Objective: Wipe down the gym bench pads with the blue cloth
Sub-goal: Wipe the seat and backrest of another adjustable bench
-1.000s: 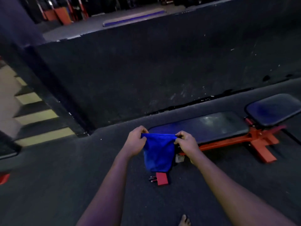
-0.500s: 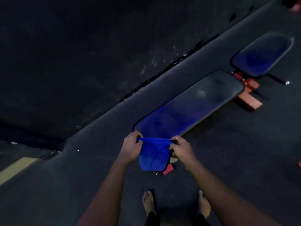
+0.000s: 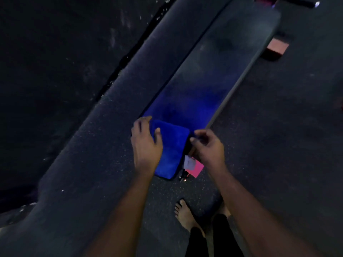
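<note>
The blue cloth [image 3: 172, 151] lies folded over the near end of the long dark bench pad [image 3: 213, 71], which runs away to the upper right. My left hand [image 3: 146, 143] grips the cloth's left edge, thumb on top. My right hand [image 3: 207, 147] hovers just beside the cloth's right edge with fingers loosely curled, and I see nothing pinched in them. The second, shorter pad is out of frame.
A red frame foot [image 3: 194, 168] and a white tag [image 3: 189, 162] show under the pad's near end. Another orange frame piece [image 3: 277, 47] sits at the far right. My bare foot [image 3: 185, 214] stands on the dark rubber floor. A raised dark strip [image 3: 111, 108] runs along the bench's left.
The view has closed in on the long pad. The cloth, earlier held hanging between both hands, now rests on the pad's near end, and my right hand has come off its edge.
</note>
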`<state>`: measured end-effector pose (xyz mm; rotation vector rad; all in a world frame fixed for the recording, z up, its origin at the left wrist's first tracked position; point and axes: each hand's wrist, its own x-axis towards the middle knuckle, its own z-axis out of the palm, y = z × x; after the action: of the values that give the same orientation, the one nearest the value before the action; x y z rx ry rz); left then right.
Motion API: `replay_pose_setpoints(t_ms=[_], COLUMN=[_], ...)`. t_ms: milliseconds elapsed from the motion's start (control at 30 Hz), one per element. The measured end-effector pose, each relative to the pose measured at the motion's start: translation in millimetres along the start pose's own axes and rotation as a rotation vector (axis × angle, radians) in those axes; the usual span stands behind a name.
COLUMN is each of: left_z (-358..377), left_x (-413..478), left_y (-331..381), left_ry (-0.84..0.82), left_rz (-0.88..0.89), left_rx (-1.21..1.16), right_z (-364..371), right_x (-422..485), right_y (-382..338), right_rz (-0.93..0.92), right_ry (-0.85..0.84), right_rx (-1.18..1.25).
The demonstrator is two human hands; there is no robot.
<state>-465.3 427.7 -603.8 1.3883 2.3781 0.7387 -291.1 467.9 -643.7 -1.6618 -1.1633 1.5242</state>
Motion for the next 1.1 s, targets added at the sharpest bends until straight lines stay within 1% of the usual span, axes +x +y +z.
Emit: replay_pose_setpoints(t_ms=[33, 67, 100, 133, 167, 233, 300, 367, 467, 567, 600, 667, 733, 833, 933, 1033, 1100], left_z=[20.7, 38.4, 56.9, 78.6, 93.5, 116.1, 127.5, 134.0, 129.0, 123.5, 122.9, 128.1, 131.5, 121.2, 110.0, 108.0, 109.2], left_x=[-6.0, -13.3, -21.4, -29.1, -35.1, -39.5, -44.1, -58.1, -73.2, -28.3, -12.0, 4.1, -10.8, -31.9, -17.6, -7.9, -7.3], left_y=[-5.1, -7.4, -11.3, -17.1, -21.8, -31.2, -31.6, -24.4, -23.3, -41.8, -44.2, -38.4, -28.7, -32.7, -45.2, -47.4, -47.3], left_ry=[-0.050, -0.137, -0.235, -0.311, -0.334, -0.281, -0.214, -0.224, -0.304, -0.309, -0.296, -0.286, -0.278, -0.369, -0.449, -0.474, -0.464], left_rz=[0.018, 0.021, 0.022, 0.010, -0.014, -0.063, -0.096, -0.101, 0.024, 0.189, 0.207, 0.180, 0.176, 0.310, 0.423, 0.502, 0.512], left_rx=[0.088, 0.186, 0.278, 0.347, 0.397, 0.450, 0.476, 0.464, 0.516, 0.535, 0.540, 0.540, 0.554, 0.589, 0.629, 0.640, 0.637], right_z=[1.4, 0.5, -0.6, -1.0, 0.6, 7.2, 11.9, 12.7, 7.6, 1.3, 0.5, -1.3, -0.6, -3.9, -6.6, -7.0, -4.6], right_x=[11.0, 20.0, 25.8, 31.0, 34.1, 41.9, 50.7, 58.4, 61.2, 65.5, 67.8, 71.4, 69.0, 61.9, 59.7, 56.8, 56.8], right_y=[18.1, 30.4, 42.4, 52.6, 57.6, 68.1, 77.2, 83.3, 89.5, 91.3, 91.9, 94.8, 95.2, 86.4, 85.3, 90.3, 96.8], right_rz=[0.009, 0.053, 0.134, 0.244, 0.350, 0.446, 0.423, 0.391, 0.396, 0.411, 0.414, 0.426, 0.462, 0.452, 0.484, 0.472, 0.425], right_ry=[0.122, 0.240, 0.292, 0.273, 0.190, 0.019, -0.055, -0.072, -0.126, -0.192, -0.212, -0.218, -0.194, -0.175, -0.174, -0.142, -0.124], right_rx=[-0.015, -0.011, 0.014, 0.090, 0.203, 0.396, 0.370, 0.276, 0.227, 0.265, 0.279, 0.286, 0.333, 0.376, 0.377, 0.376, 0.350])
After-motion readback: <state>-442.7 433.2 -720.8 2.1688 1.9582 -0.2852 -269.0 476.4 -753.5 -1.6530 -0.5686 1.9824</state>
